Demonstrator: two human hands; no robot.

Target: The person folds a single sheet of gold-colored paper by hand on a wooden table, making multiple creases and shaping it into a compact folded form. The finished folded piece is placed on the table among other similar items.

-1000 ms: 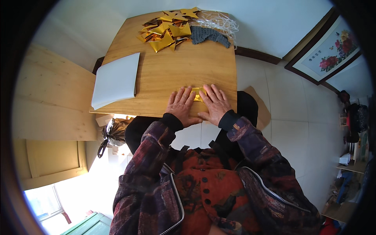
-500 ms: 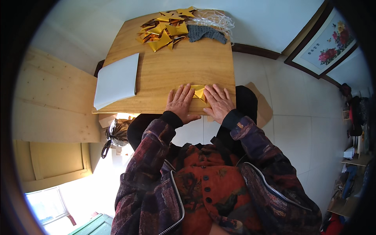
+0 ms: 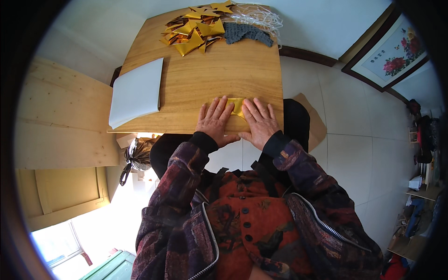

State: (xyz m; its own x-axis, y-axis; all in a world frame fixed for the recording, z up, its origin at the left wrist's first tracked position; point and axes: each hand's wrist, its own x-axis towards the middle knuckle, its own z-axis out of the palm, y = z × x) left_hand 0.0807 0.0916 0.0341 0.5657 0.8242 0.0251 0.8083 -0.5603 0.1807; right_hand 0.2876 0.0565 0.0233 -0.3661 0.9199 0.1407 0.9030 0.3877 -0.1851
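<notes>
Near the front edge of the wooden table [image 3: 214,74], a piece of folded gold foil paper [image 3: 237,106] lies flat under my fingers. My left hand [image 3: 215,119] presses on its left part, palm down with fingers stretched out. From the other side my right hand [image 3: 258,119] rests on its right part, fingers extended as well. Both thumbs reach inward past the table's edge, close together. Only the middle of the gold paper shows between the hands; its ends are covered.
Gold folded paper stars [image 3: 191,35] are heaped at the table's far side, beside a dark grey knitted cloth [image 3: 247,33] and tangled clear plastic [image 3: 259,17]. White sheets [image 3: 136,93] lie at the left. A tied bag [image 3: 137,156] sits below the table's left edge.
The hands stay pressed on the gold paper and have shifted very slightly, with the two thumbs now closer together. The view has tilted a little.
</notes>
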